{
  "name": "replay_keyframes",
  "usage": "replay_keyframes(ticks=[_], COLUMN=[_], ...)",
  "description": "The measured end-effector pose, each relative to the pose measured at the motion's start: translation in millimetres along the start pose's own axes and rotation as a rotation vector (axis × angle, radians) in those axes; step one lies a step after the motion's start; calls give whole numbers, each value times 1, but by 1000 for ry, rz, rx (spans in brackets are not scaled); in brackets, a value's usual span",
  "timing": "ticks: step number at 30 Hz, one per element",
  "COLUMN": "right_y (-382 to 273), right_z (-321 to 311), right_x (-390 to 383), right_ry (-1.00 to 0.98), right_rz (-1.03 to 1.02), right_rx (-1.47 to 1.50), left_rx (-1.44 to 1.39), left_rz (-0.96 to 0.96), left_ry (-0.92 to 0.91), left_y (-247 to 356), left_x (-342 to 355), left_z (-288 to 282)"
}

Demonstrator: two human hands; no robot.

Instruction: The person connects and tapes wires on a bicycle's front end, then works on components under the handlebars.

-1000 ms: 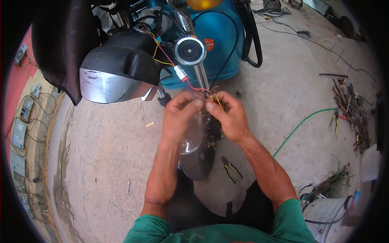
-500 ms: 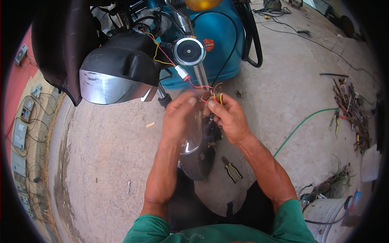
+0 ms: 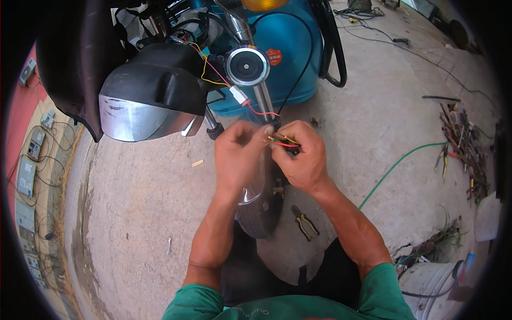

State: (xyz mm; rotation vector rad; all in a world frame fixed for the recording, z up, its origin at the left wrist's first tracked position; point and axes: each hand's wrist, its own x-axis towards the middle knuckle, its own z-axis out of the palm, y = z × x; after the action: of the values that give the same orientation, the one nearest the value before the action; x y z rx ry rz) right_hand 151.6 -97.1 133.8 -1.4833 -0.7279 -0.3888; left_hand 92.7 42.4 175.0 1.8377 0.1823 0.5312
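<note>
We've got red, yellow and green on the wires (image 3: 287, 144), white with a red end on the connector (image 3: 237, 94), black ringed in chrome on the horn (image 3: 246, 66). We see a black shell (image 3: 152, 72) with silver front (image 3: 130, 118), blue bodywork (image 3: 296, 88) with orange-red sticker (image 3: 274, 57), amber lamp (image 3: 264, 3). Our surroundings: grey floor (image 3: 144, 213), green hose (image 3: 381, 177), green shirt (image 3: 293, 308), yellow-and-black pliers (image 3: 305, 227).

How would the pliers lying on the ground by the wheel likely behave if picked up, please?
The pliers may feel heavy for their size, since the dark head looks like metal. Their spread handles could swing open or shut. Lying flat, they seem unlikely to roll.
</note>
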Motion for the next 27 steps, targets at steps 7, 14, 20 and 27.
replay_keyframes(ticks=[7,14,20,27], right_y=[-14,-5,5,-13], right_z=[-1,-10,-15,-16], right_x=[1,5,6,9], right_ry=[21,-244,-473,-239], right_rz=[-54,875,1072,851], right_rx=[-35,964,1508,977], left_rx=[-233,-512,-490,-400], left_rz=[17,106,230,-46], left_ry=[-42,-113,-148,99], left_y=[-17,-39,-39,-37], left_x=[3,4,7,4], left_z=[-2,3,3,1])
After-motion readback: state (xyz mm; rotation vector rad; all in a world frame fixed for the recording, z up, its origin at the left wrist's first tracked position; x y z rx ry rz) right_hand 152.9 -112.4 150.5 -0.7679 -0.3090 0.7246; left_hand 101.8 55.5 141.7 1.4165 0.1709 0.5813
